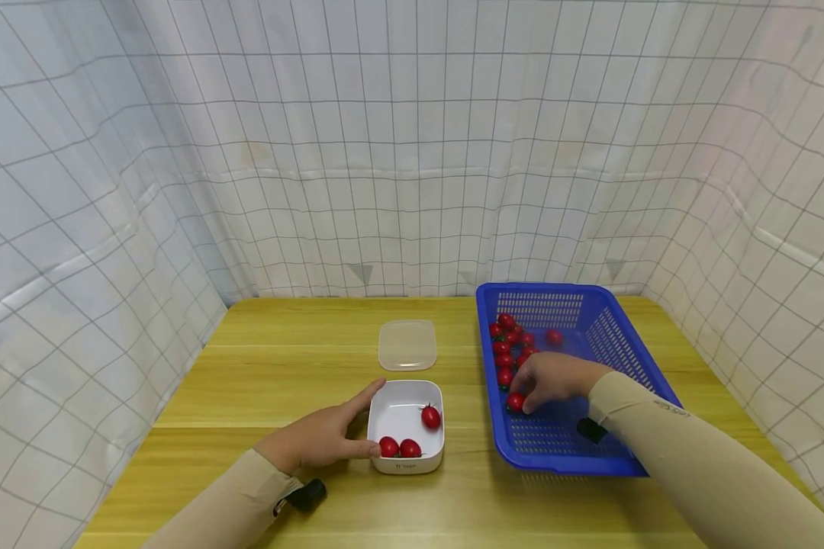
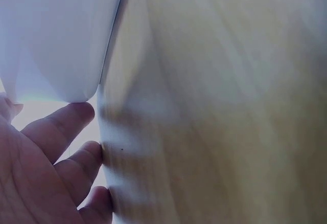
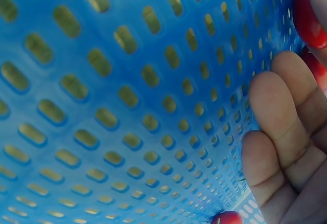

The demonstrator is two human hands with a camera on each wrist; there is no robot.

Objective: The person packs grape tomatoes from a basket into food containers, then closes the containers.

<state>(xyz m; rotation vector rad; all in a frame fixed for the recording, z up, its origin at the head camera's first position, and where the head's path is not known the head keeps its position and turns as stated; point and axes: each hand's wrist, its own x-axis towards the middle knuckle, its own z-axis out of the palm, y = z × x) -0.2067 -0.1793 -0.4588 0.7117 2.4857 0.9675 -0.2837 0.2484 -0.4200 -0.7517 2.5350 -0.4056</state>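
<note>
A white square container (image 1: pixel 403 467) stands on the table with three cherry tomatoes (image 1: pixel 430 417) inside, two of them along its front wall. My left hand (image 1: pixel 326 435) rests against the container's left side, thumb and index finger spread and touching it. In the left wrist view, fingertips (image 2: pixel 82 112) lie against the white wall. Over in the blue basket (image 1: pixel 556 465), my right hand (image 1: pixel 552 379) pinches a cherry tomato (image 1: pixel 515 402) near the left wall. The right wrist view shows the thumb on that red tomato (image 3: pixel 308 17), partly cut off by the frame.
Several more cherry tomatoes (image 1: pixel 503 360) lie along the basket's left side, and a single one (image 1: pixel 554 336) sits farther right. Behind the container, a translucent lid (image 1: pixel 407 345) lies flat on the wooden table (image 1: pixel 295 343). A white gridded curtain (image 1: pixel 412 191) surrounds the table's back and sides.
</note>
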